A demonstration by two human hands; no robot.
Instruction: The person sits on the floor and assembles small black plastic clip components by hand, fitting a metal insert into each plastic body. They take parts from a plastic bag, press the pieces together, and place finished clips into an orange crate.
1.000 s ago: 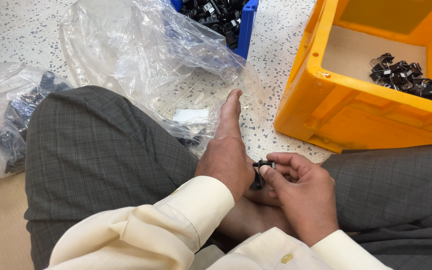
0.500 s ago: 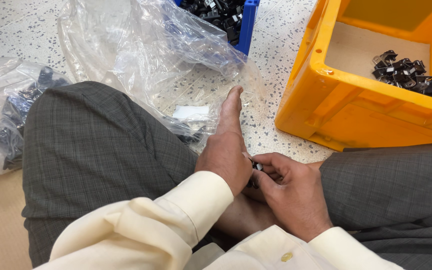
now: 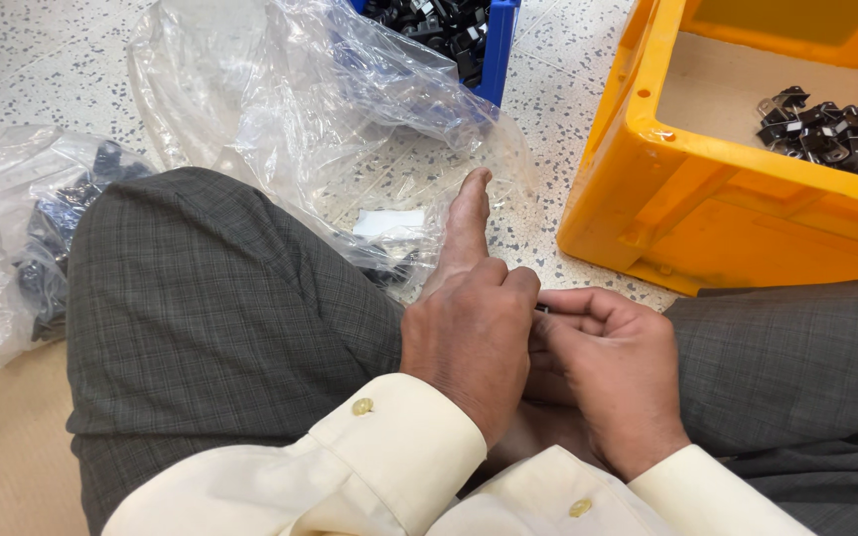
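Observation:
I sit cross-legged on a speckled floor, and both hands meet in front of my lap. My left hand [image 3: 471,342] is curled, its fingers pressed against my right hand [image 3: 608,372]. Between the fingertips a small black part [image 3: 542,310] barely shows; most of it is hidden by my fingers. Both hands pinch it together. My bare foot [image 3: 464,226] points away just beyond the hands.
An orange crate [image 3: 647,179] at the right holds a pile of small black parts [image 3: 831,129]. A blue bin [image 3: 494,50] with more black parts stands at the top. Crumpled clear plastic bags [image 3: 290,109] lie ahead and at the left [image 3: 12,238], with parts inside.
My hands have closed tighter around the small black part, which showed more clearly one second ago. The view has shifted slightly; hands stay in the same spot.

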